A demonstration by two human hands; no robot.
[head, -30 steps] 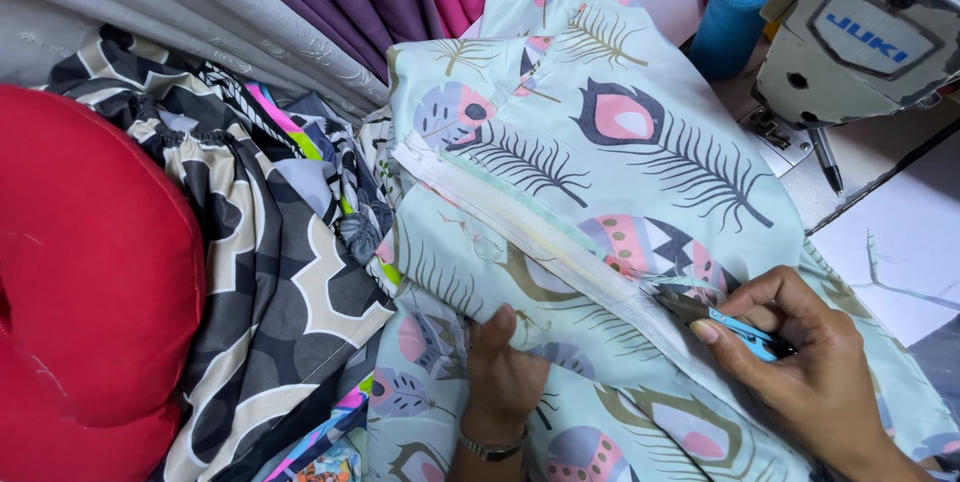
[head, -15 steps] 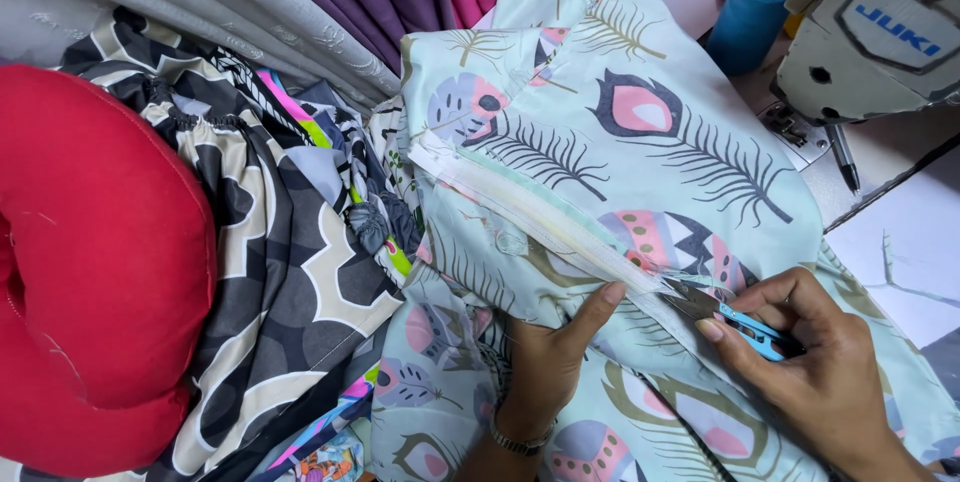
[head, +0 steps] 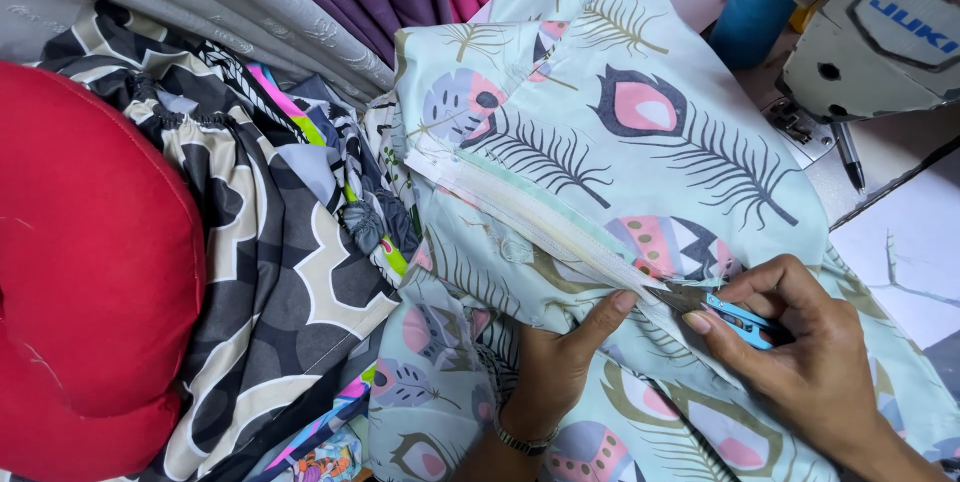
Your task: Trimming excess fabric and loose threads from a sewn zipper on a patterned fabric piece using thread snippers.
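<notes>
Seam (head: pixel 530 217) of the mint feather-print fabric (head: pixel 660 142) runs diagonally, upper left to lower right, ending at the hands. Right hand (head: pixel 810 372) pinches blue snips (head: pixel 740 317), tips pointing left at the seam end. Left hand (head: pixel 560 362) presses the fabric, thumb beside the tips.

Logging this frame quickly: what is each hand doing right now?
Left hand: open, thumb pressing the feather-print fabric beside its seam.
Right hand: closed on small blue thread snips.
</notes>
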